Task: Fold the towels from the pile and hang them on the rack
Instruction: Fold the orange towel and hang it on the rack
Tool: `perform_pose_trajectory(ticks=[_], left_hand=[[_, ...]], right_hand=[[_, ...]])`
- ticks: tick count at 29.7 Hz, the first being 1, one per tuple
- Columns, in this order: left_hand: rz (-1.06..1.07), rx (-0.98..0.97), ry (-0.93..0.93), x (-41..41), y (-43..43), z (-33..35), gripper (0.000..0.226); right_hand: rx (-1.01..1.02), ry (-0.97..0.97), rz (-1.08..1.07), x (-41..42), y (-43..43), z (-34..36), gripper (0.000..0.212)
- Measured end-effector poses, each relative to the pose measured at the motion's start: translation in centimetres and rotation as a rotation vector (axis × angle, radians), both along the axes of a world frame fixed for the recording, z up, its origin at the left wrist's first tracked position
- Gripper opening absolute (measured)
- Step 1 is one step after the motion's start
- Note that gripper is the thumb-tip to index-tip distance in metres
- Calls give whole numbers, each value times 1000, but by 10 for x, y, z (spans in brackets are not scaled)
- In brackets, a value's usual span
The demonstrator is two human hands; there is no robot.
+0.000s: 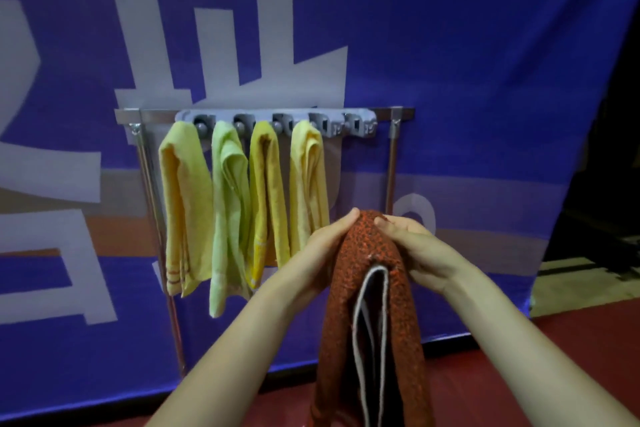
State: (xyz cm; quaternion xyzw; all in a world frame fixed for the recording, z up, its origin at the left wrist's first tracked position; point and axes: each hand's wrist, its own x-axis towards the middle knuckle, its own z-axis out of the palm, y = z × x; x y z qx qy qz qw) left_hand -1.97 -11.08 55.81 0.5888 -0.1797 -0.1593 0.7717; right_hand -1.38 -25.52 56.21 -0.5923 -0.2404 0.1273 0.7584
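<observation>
A folded red-orange speckled towel [349, 305] with a white edge inside hangs from both my hands, below and a little right of the rack. My left hand [322, 246] grips its left side near the top fold. My right hand [412, 246] pinches the right side of the fold. The metal rack [391, 156] carries a grey clip bar [360, 123]. Several folded towels hang from the clips: a yellow one [183, 204], a pale green one [227, 215], a deeper yellow one [266, 198] and a light yellow one [308, 180]. The rightmost clip holds nothing.
A blue banner [467, 80] with large white shapes stands right behind the rack. The floor [485, 374] is dark red. A dark opening [609, 184] lies past the banner's right edge.
</observation>
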Motion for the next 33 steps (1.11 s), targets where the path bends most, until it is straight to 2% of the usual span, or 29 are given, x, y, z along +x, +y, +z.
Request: perform_pose_trajectory(ticks=[5, 6, 9, 13, 17, 21, 24, 27, 30, 33], left_hand=[[36, -161, 1, 78, -26, 39, 50], [43, -175, 5, 87, -28, 44, 55], [137, -224, -43, 135, -38, 63, 44], [251, -148, -87, 170, -39, 73, 38], [421, -126, -129, 226, -40, 91, 46], [514, -44, -116, 272, -36, 102, 84], [607, 32, -125, 278, -35, 103, 67], [586, 96, -116, 294, -35, 89, 76], [708, 214, -95, 306, -40, 68, 67], [712, 189, -40, 305, -47, 61, 72]], right_hand=[[-56, -54, -123, 68, -13, 48, 19], [-77, -57, -141, 75, -15, 54, 18], [-118, -54, -198, 122, -22, 70, 21], [-160, 10, -243, 157, -23, 84, 23], [-123, 22, -353, 218, -10, 100, 23], [-144, -7, -433, 264, 4, 108, 24], [-185, -14, -483, 273, 13, 107, 20], [-247, 16, -535, 293, 20, 95, 23], [-286, 24, -533, 296, 20, 85, 37], [-351, -13, -483, 290, 20, 87, 32]])
